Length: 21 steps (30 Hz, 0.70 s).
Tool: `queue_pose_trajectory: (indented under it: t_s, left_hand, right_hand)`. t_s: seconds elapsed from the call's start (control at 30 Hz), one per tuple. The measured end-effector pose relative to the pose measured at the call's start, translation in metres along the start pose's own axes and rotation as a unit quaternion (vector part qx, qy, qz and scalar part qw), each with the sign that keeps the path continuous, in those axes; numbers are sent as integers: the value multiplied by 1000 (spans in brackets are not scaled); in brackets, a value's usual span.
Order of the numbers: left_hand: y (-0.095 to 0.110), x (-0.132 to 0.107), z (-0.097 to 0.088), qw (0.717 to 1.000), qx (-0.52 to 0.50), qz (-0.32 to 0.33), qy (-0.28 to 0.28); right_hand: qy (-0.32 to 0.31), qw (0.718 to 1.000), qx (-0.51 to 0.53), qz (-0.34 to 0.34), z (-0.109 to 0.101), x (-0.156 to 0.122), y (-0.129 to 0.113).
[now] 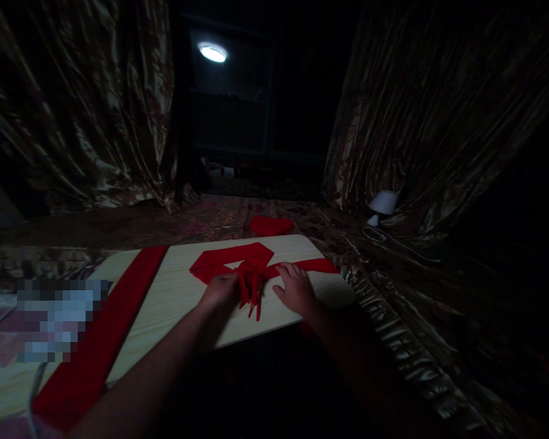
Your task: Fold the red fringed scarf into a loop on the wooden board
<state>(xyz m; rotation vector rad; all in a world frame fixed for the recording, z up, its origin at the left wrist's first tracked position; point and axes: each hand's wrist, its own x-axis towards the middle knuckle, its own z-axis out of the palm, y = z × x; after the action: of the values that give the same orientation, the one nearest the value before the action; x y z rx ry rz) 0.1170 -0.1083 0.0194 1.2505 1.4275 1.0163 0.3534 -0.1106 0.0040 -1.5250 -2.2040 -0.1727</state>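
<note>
In the head view, a pale wooden board carries a folded red cloth that lies in a bent loop between the far edge and the middle, its fringe hanging loose toward the near edge. The left hand is at the near side of the loop with fingers drawn close together against the cloth beside the fringe; whether they pinch it cannot be told. The right hand has its thumb set apart from its fingers, the fingertips on or just over a red strip that runs out to the right edge. A wider red band slants from the far edge down to the near left corner. Beyond the far edge sits a small red bundle. The strip could slide over the right edge if its end is left free, and a tug by the left hand could skew the loop. The thin fringe strands might catch or tangle under the fingers, and the dim light could make a crooked fold easy to miss.
</note>
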Motion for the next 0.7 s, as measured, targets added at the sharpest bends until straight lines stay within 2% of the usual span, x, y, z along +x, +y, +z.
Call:
queue_pose_trajectory:
  t_s: [0.1,0.23,0.37,0.47,0.57,0.7]
  left_hand:
    - [6,3,-3,998,-50,-26,6]
    - [6,8,-7,996,-77,-40,7]
    - [-2,14,-8,993,-103,-50,-3]
    - [-4,15,-5,991,-125,-55,-9]
    - [-1,12,-3,989,-139,-52,-15]
    - [4,7,-7,995,-87,-43,-10]
  right_hand:
    - [19,999,-45,13,0,14,15]
    - [-57,994,-61,63,-1,23,54]
    - [-70,990,-63,108,-8,10,104]
    - [-78,986,-83,121,-17,-4,132]
    - [-86,981,-102,140,-27,-9,144]
    - [-126,960,-146,204,-38,-2,143]
